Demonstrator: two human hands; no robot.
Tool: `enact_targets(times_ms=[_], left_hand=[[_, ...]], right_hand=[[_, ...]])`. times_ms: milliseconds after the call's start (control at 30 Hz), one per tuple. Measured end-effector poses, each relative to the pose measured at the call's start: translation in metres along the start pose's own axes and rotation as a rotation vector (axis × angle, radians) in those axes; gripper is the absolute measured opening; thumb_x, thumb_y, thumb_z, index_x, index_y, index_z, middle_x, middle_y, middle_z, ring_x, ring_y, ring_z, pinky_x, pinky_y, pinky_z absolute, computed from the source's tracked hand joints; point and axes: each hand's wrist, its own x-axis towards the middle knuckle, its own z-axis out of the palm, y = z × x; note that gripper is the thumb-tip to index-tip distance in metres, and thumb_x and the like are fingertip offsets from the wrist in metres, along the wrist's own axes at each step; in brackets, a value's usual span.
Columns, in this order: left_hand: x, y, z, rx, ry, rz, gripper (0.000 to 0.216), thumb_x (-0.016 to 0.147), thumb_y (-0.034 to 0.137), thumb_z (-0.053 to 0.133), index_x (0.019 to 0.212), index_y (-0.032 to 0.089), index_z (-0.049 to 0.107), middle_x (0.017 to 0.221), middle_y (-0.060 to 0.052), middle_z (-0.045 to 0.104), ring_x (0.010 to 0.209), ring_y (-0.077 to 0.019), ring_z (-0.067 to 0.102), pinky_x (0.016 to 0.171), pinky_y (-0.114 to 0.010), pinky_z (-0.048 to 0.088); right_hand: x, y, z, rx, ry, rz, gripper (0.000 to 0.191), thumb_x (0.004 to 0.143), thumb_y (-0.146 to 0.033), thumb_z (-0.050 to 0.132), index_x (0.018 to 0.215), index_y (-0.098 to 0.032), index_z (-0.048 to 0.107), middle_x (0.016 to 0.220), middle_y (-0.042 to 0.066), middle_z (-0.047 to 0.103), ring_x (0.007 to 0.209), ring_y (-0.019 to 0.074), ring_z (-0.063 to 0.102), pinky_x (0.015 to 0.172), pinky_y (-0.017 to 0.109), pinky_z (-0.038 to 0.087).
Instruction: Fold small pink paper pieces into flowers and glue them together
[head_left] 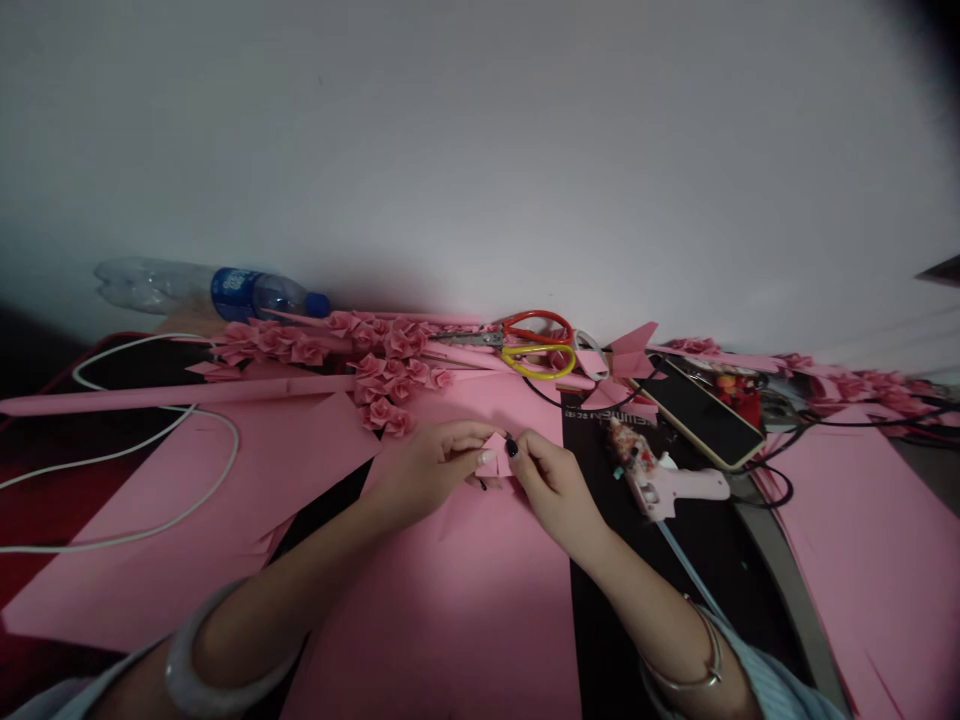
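Note:
A small folded piece of pink paper [493, 458] is pinched between both hands, above a large pink sheet [465, 610]. My left hand [431, 465] grips its left side with thumb and fingers. On the right side, my right hand [551, 480] pinches it between thumb and forefinger. Beyond the hands lie pink paper roses [386, 390] in clusters along rolled pink paper stems [180, 393]. Scissors [538, 345] with one red and one yellow handle rest on the stems. To the right of my right hand lies a white glue gun [675, 488] with a clear glue stick [694, 570] in its back.
A phone [701, 412] lies beyond the glue gun, beside black cables. More pink sheets lie at left [187, 500] and right [877, 540]. A white cable [225, 470] loops over the left sheets. A plastic bottle [210, 288] lies sideways against the wall [480, 150].

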Motion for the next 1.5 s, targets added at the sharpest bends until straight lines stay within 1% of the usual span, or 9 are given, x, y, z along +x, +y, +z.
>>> enact_targets(times_ms=[133, 367, 567, 667, 767, 900, 1100, 1333, 1500], left_hand=[[0.0, 0.0, -0.001, 0.024, -0.021, 0.034, 0.026, 0.084, 0.019, 0.056, 0.106, 0.015, 0.069, 0.08, -0.002, 0.072, 0.071, -0.0149, 0.07, 0.068, -0.026, 0.056], [-0.001, 0.002, 0.0, 0.085, -0.005, 0.056, 0.024, 0.085, 0.021, 0.055, 0.103, 0.016, 0.07, 0.087, -0.004, 0.074, 0.072, -0.015, 0.07, 0.067, -0.025, 0.057], [-0.002, -0.001, 0.0, 0.281, 0.191, 0.12, 0.031, 0.085, 0.027, 0.06, 0.113, 0.017, 0.068, 0.109, -0.008, 0.074, 0.085, -0.0187, 0.07, 0.063, -0.026, 0.057], [-0.003, 0.001, -0.001, 0.421, 0.275, 0.21, 0.026, 0.086, 0.026, 0.06, 0.11, 0.019, 0.069, 0.11, -0.007, 0.073, 0.093, -0.0192, 0.069, 0.069, -0.026, 0.057], [-0.004, 0.004, -0.001, 0.537, 0.319, 0.313, 0.021, 0.087, 0.026, 0.06, 0.104, 0.019, 0.07, 0.106, -0.007, 0.071, 0.089, -0.0176, 0.067, 0.067, -0.024, 0.056], [-0.006, 0.009, 0.003, 0.579, 0.26, 0.341, 0.019, 0.085, 0.023, 0.061, 0.101, 0.017, 0.07, 0.095, -0.006, 0.072, 0.073, -0.0132, 0.065, 0.058, -0.02, 0.052], [-0.007, 0.009, 0.005, 0.611, 0.224, 0.379, 0.021, 0.085, 0.017, 0.058, 0.101, 0.015, 0.071, 0.083, -0.003, 0.072, 0.067, -0.012, 0.064, 0.057, -0.019, 0.049], [-0.008, 0.01, 0.003, 0.65, 0.173, 0.372, 0.027, 0.086, 0.014, 0.054, 0.107, 0.017, 0.071, 0.094, -0.004, 0.075, 0.073, -0.0143, 0.066, 0.062, -0.022, 0.051], [-0.007, 0.01, 0.002, 0.657, 0.18, 0.374, 0.028, 0.087, 0.016, 0.053, 0.108, 0.019, 0.071, 0.1, -0.005, 0.077, 0.075, -0.0151, 0.067, 0.064, -0.022, 0.052]], right_hand=[[0.002, 0.0, -0.001, -0.012, -0.014, -0.015, 0.028, 0.093, -0.023, 0.044, 0.066, -0.023, 0.036, 0.06, -0.006, 0.035, 0.055, 0.0119, 0.034, 0.052, 0.024, 0.027], [0.0, -0.001, 0.0, 0.004, -0.038, 0.015, 0.03, 0.096, -0.03, 0.046, 0.068, -0.022, 0.04, 0.06, -0.006, 0.037, 0.055, 0.0116, 0.034, 0.052, 0.024, 0.028], [-0.002, -0.001, 0.003, 0.041, 0.016, 0.005, 0.029, 0.097, -0.029, 0.046, 0.069, -0.022, 0.041, 0.06, -0.006, 0.038, 0.055, 0.0115, 0.036, 0.053, 0.024, 0.029], [-0.003, 0.0, 0.004, 0.055, 0.068, 0.026, 0.031, 0.098, -0.03, 0.046, 0.069, -0.022, 0.043, 0.059, -0.006, 0.04, 0.053, 0.0114, 0.036, 0.051, 0.025, 0.029], [-0.005, 0.001, 0.004, 0.063, 0.106, 0.02, 0.032, 0.098, -0.032, 0.047, 0.068, -0.022, 0.044, 0.058, -0.006, 0.041, 0.052, 0.0115, 0.038, 0.051, 0.025, 0.03], [-0.007, 0.001, 0.005, 0.054, 0.103, -0.001, 0.031, 0.098, -0.031, 0.048, 0.069, -0.021, 0.046, 0.06, -0.005, 0.044, 0.053, 0.0116, 0.04, 0.052, 0.025, 0.031], [-0.007, 0.002, 0.007, 0.027, 0.09, -0.018, 0.029, 0.097, -0.029, 0.049, 0.069, -0.021, 0.047, 0.06, -0.004, 0.045, 0.054, 0.0117, 0.042, 0.053, 0.025, 0.033], [-0.008, -0.001, 0.006, 0.034, 0.086, 0.015, 0.027, 0.095, -0.027, 0.052, 0.069, -0.021, 0.049, 0.056, -0.004, 0.047, 0.05, 0.0115, 0.043, 0.05, 0.025, 0.033], [-0.007, -0.003, 0.005, 0.012, 0.087, 0.011, 0.028, 0.094, -0.028, 0.051, 0.068, -0.021, 0.048, 0.056, -0.004, 0.048, 0.05, 0.0119, 0.044, 0.049, 0.025, 0.034]])
